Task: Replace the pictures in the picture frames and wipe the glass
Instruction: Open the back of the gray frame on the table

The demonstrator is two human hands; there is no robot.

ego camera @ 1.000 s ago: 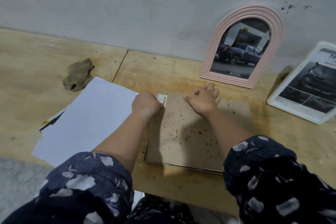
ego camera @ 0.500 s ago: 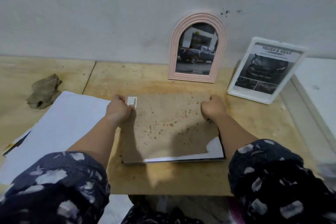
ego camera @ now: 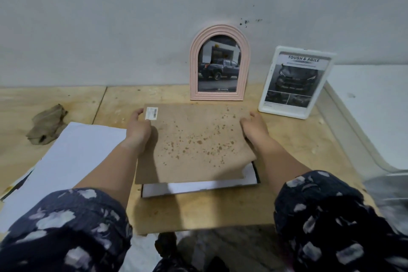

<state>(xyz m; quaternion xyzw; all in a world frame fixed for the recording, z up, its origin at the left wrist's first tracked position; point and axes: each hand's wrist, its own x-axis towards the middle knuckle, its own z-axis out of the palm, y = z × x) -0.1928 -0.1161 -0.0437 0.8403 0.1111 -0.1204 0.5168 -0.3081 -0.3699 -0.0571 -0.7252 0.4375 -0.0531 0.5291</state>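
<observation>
A brown, spotted backing board [ego camera: 194, 143] is lifted off a black picture frame [ego camera: 256, 172] that lies face down on the wooden table [ego camera: 198, 210]. White paper [ego camera: 189, 187] shows in the frame under the board's near edge. My left hand [ego camera: 138, 128] grips the board's far left corner by its barcode sticker [ego camera: 152, 113]. My right hand [ego camera: 254, 127] grips the board's right edge. A crumpled brown cloth [ego camera: 47, 125] lies at the far left.
A pink arched frame [ego camera: 219, 63] with a truck photo and a white frame [ego camera: 295, 81] with a car leaflet lean on the wall behind. Large white sheets [ego camera: 66, 161] lie to the left. A white ledge [ego camera: 371, 117] runs along the right.
The backing board has come up off the black frame and shifted away from me, baring white paper at its near edge. My right hand slid to the board's right edge.
</observation>
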